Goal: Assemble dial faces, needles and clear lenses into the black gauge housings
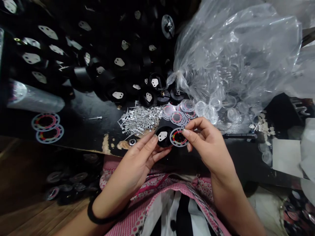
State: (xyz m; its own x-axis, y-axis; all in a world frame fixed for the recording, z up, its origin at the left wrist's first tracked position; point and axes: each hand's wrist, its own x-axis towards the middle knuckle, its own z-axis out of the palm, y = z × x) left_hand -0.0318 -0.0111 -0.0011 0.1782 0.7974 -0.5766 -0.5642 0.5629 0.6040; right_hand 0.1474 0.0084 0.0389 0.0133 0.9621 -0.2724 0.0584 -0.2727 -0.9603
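Note:
My left hand (147, 150) grips a round black gauge housing (164, 143) with a pale metal plate inside it. Close beside it, my right hand (209, 144) pinches a printed gauge dial (178, 137) by its edge, black in the centre with red and white markings. The dial's left rim meets or slightly overlaps the housing's right side; I cannot tell if they touch. Just beyond the hands lie a pile of small silver pointers (141, 119) and several loose dials (177, 117).
Many black housings (118, 95) crowd the back left. A large plastic bag (236, 49) of clear round covers fills the back right. Two dials (48, 132) and a wrapped roll (36, 96) lie left. A black rod (240, 136) rests at right, near a white card (286, 157).

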